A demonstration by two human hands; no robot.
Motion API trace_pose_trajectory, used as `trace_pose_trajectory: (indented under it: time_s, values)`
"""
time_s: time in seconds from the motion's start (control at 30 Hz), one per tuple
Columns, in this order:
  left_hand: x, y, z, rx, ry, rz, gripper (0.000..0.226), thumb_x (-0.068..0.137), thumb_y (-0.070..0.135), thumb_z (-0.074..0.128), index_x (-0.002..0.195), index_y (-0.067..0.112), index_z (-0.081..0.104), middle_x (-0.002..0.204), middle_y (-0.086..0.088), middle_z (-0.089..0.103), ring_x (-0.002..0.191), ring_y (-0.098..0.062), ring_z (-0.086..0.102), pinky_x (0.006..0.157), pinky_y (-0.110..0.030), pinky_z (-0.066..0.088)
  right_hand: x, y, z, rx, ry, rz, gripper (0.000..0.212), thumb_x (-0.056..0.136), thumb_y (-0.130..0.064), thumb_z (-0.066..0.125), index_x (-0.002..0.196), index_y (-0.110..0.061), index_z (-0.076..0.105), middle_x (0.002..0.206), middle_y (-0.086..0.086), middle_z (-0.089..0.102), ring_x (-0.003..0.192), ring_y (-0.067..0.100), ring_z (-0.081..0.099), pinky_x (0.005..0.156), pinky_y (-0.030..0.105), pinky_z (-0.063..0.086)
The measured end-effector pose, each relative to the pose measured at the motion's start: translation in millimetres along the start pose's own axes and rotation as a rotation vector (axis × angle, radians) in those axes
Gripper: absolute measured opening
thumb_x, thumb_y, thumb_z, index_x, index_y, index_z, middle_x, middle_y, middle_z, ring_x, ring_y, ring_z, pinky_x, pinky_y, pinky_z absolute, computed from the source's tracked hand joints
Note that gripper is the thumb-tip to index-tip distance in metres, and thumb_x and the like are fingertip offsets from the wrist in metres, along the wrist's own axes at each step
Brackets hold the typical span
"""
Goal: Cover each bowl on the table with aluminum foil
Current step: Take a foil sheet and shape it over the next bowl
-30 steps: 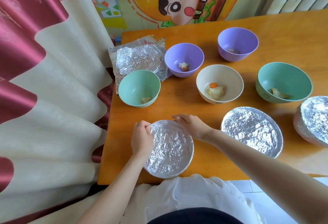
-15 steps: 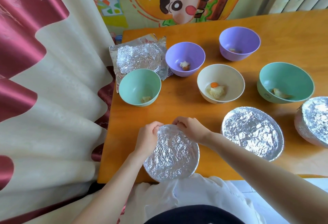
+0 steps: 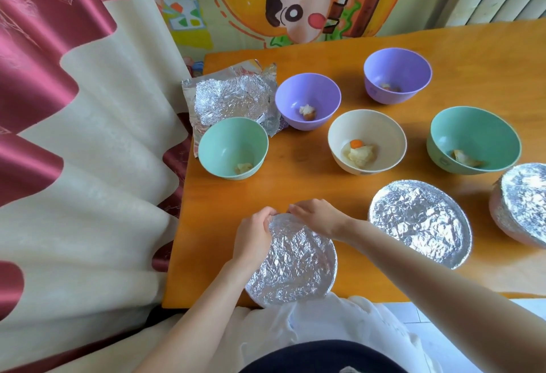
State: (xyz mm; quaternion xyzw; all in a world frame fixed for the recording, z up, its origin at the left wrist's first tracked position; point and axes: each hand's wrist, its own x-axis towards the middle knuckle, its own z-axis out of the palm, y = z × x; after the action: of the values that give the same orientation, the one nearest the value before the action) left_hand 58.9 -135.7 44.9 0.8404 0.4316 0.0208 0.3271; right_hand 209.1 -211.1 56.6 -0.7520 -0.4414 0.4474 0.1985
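Note:
A foil-covered bowl (image 3: pixel 292 263) sits at the near edge of the orange table (image 3: pixel 295 183). My left hand (image 3: pixel 254 239) grips its left rim with curled fingers, and my right hand (image 3: pixel 319 217) pinches the foil at the far rim. Two more foil-covered bowls stand to the right, one in the middle (image 3: pixel 419 222) and one cut off by the frame edge (image 3: pixel 523 201). Uncovered, each with a bit of food: a small green bowl (image 3: pixel 233 148), two purple bowls (image 3: pixel 308 100) (image 3: pixel 397 74), a cream bowl (image 3: pixel 366 145) and a large green bowl (image 3: pixel 474 139). Loose crumpled foil sheets (image 3: pixel 233 97) lie at the far left.
A red and cream curtain (image 3: pixel 82 151) hangs against the table's left edge. A cartoon poster (image 3: pixel 295 0) covers the wall behind the table. The near table edge runs just under the held bowl, above my lap.
Both hands slid along the foil rim toward the bowl's far side, coming closer together. The bowl shifted slightly toward the table's near edge.

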Motion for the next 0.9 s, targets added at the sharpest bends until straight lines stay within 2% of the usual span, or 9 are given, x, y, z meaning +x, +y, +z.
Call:
trace_pose_trajectory:
  time_s: [0.1, 0.17, 0.23, 0.37, 0.47, 0.57, 0.73, 0.83, 0.9]
  values:
    - [2.5, 4.3, -3.3, -0.001, 0.009, 0.009, 0.026, 0.099, 0.009, 0.041, 0.113, 0.017, 0.062, 0.089, -0.001, 0.069, 0.067, -0.013, 0.058, 0.054, -0.025, 0.043, 3.4, -3.4, -7.2, 0.015, -0.030, 0.001, 0.051, 0.099, -0.049, 0.031, 0.075, -0.015, 0.059, 0.078, 0.008, 0.061, 0.073, 0.018, 0.048, 0.067, 0.029, 0.037]
    - [3.0, 5.9, -4.3, 0.002, -0.002, 0.019, 0.025, 0.100, 0.010, 0.041, 0.112, 0.017, 0.062, 0.086, -0.002, 0.069, 0.067, -0.015, 0.059, 0.054, -0.026, 0.041, 4.8, -5.0, -7.8, 0.001, -0.047, 0.017, 0.050, 0.099, -0.050, 0.029, 0.063, -0.020, 0.047, 0.067, 0.001, 0.050, 0.062, 0.012, 0.043, 0.057, 0.022, 0.032]
    - [1.0, 7.1, -4.4, 0.009, -0.016, 0.036, 0.025, 0.100, 0.010, 0.041, 0.112, 0.016, 0.061, 0.094, -0.002, 0.070, 0.073, -0.015, 0.061, 0.052, -0.018, 0.038, 6.3, -5.1, -4.5, -0.024, -0.045, 0.048, 0.053, 0.099, -0.051, 0.028, 0.058, -0.019, 0.037, 0.060, -0.002, 0.041, 0.056, 0.010, 0.036, 0.053, 0.023, 0.028]
    - [-2.2, 6.9, -4.6, 0.019, -0.019, 0.055, 0.025, 0.099, 0.009, 0.042, 0.113, 0.017, 0.061, 0.099, -0.001, 0.070, 0.078, -0.015, 0.062, 0.049, -0.013, 0.037, 6.6, -3.0, -3.6, -0.018, -0.046, 0.074, 0.054, 0.099, -0.052, 0.026, 0.060, -0.017, 0.040, 0.061, -0.001, 0.042, 0.056, 0.011, 0.037, 0.054, 0.024, 0.029]
    - [0.7, 10.1, -9.6, 0.017, 0.012, 0.051, 0.025, 0.099, 0.010, 0.042, 0.112, 0.017, 0.062, 0.088, -0.002, 0.069, 0.070, -0.015, 0.059, 0.049, -0.017, 0.036, 10.0, -6.7, -8.5, 0.058, -0.080, 0.086, 0.061, 0.097, -0.055, 0.025, 0.082, -0.008, 0.061, 0.082, 0.004, 0.058, 0.075, 0.016, 0.051, 0.071, 0.028, 0.039]
    - [-0.7, 15.0, -10.8, 0.006, 0.018, 0.095, 0.025, 0.099, 0.008, 0.043, 0.112, 0.015, 0.062, 0.093, -0.006, 0.070, 0.076, -0.019, 0.062, 0.049, -0.009, 0.037, 14.6, -8.2, -9.6, 0.070, -0.096, 0.124, 0.072, 0.095, -0.060, 0.022, 0.107, -0.004, 0.067, 0.104, 0.012, 0.065, 0.097, 0.024, 0.059, 0.091, 0.034, 0.042]
    - [-8.5, 16.8, -10.5, -0.016, 0.005, 0.105, 0.025, 0.099, 0.006, 0.042, 0.112, 0.014, 0.062, 0.096, -0.011, 0.070, 0.087, -0.025, 0.063, 0.064, -0.016, 0.039, 11.2, -5.5, -12.5, 0.143, -0.146, 0.165, 0.075, 0.094, -0.064, 0.016, 0.110, -0.014, 0.070, 0.115, 0.011, 0.066, 0.106, 0.023, 0.060, 0.103, 0.036, 0.039]
    - [-5.0, 16.8, -14.1, -0.031, 0.029, 0.114, 0.025, 0.098, 0.006, 0.043, 0.111, 0.017, 0.063, 0.100, -0.007, 0.070, 0.086, -0.020, 0.064, 0.054, -0.005, 0.037, 9.9, -13.5, -18.5, 0.220, -0.206, 0.163, 0.077, 0.094, -0.062, 0.011, 0.111, -0.015, 0.069, 0.113, 0.005, 0.067, 0.105, 0.018, 0.061, 0.100, 0.030, 0.040]
    - [-3.9, 20.3, -15.5, -0.029, 0.032, 0.135, 0.025, 0.098, 0.007, 0.044, 0.109, 0.017, 0.064, 0.095, -0.007, 0.071, 0.079, -0.019, 0.063, 0.048, -0.004, 0.035, 8.6, -20.9, -20.9, 0.204, -0.225, 0.161, 0.077, 0.095, -0.060, 0.009, 0.115, -0.013, 0.066, 0.119, 0.006, 0.062, 0.113, 0.020, 0.056, 0.106, 0.032, 0.034]
